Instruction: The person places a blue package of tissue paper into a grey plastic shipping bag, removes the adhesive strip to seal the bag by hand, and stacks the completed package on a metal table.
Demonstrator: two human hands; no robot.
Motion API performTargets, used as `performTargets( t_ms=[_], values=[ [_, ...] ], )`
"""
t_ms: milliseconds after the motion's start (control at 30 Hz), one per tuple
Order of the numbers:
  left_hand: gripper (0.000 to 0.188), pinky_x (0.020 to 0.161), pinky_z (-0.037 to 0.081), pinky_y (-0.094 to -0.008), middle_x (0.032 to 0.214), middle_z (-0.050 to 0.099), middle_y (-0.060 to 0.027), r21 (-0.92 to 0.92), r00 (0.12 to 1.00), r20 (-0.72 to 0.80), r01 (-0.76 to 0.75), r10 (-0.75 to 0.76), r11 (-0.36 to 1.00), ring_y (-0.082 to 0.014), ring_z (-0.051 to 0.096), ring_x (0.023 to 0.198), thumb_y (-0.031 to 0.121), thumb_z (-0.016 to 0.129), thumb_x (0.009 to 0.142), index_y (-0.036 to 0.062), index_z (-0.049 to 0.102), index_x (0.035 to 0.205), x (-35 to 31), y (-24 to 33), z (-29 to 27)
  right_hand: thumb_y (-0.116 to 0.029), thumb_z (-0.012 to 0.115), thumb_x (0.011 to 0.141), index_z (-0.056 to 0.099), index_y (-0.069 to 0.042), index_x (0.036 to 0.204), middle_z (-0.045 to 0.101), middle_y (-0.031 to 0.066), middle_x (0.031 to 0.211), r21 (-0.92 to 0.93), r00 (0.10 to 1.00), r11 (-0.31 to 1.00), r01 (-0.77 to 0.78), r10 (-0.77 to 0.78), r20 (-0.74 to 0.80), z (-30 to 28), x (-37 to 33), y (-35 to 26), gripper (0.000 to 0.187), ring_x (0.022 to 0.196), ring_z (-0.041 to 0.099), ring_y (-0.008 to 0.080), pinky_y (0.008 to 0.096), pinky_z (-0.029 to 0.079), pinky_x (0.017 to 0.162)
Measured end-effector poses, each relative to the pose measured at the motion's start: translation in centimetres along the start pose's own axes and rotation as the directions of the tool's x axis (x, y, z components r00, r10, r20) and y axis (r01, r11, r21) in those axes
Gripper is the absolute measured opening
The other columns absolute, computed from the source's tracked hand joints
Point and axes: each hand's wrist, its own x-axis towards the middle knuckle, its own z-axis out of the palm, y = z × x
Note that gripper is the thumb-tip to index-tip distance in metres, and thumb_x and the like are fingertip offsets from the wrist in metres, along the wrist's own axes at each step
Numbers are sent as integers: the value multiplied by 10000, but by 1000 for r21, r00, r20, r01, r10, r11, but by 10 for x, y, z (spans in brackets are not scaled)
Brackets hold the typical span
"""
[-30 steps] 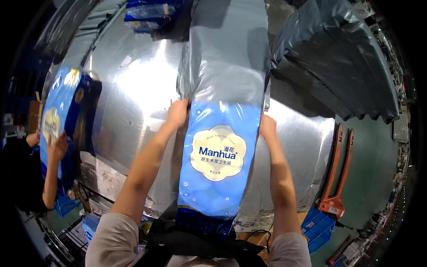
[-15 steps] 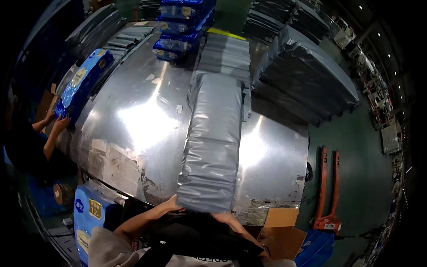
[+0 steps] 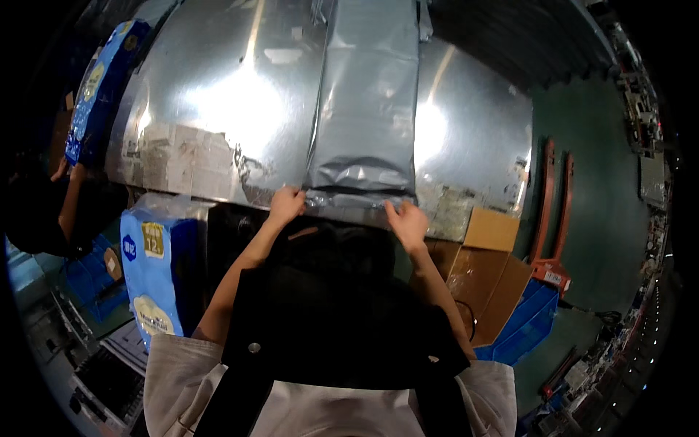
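A long grey plastic bag [image 3: 368, 109], filled and flat-topped, lies lengthwise on the metal table [image 3: 218, 73] with its near end at the table's front edge. My left hand [image 3: 288, 205] is closed on the left corner of that end, thumb and fingers pinched together. At the right corner, my right hand [image 3: 408, 223] grips the same edge between thumb and fingers. Between the two hands the plastic is creased and folded across. The bag's contents are hidden, and its far end runs out of the picture.
A blue plastic-wrapped pack [image 3: 160, 269] stands at the left below the table. Farther left, a co-worker's hands [image 3: 69, 171] touch another blue pack [image 3: 102, 84]. To the right are an open cardboard box [image 3: 473, 284], a blue crate [image 3: 526, 320] and an orange pallet jack [image 3: 551, 211].
My head view has tilted down toward me. Both hands, partly hidden under the bag's near end before, now show fully on its two corners. That end now looks flatter and folded.
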Motion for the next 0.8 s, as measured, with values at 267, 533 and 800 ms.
performTargets(
  t_ms=[267,533,800],
  values=[
    [331,604,484,-339,544,591,-116,178,997,-22,-74,79,981,-225,606,534,222,422,777,-24,607,657,-3,5,-1,-179,515,740,547,-79,1072,516,177,1119,-123,958,951,282,-274,81,99,76,-33,348,1048,458,358,437,366,900],
    [289,604,459,-295,614,597,-108,-132,992,114,-29,45,991,-164,574,586,216,468,744,-38,602,710,4,-46,-4,-189,599,738,579,-75,892,549,125,885,-21,815,817,576,-576,-57,111,7,-30,193,843,537,296,388,461,735],
    [282,694,449,-406,762,596,-219,375,972,-165,-97,169,922,-360,583,762,245,526,743,-21,602,798,34,-4,13,-96,530,738,527,-33,822,538,133,850,-31,812,814,580,-573,112,124,12,-25,105,817,543,301,405,473,688]
  ],
)
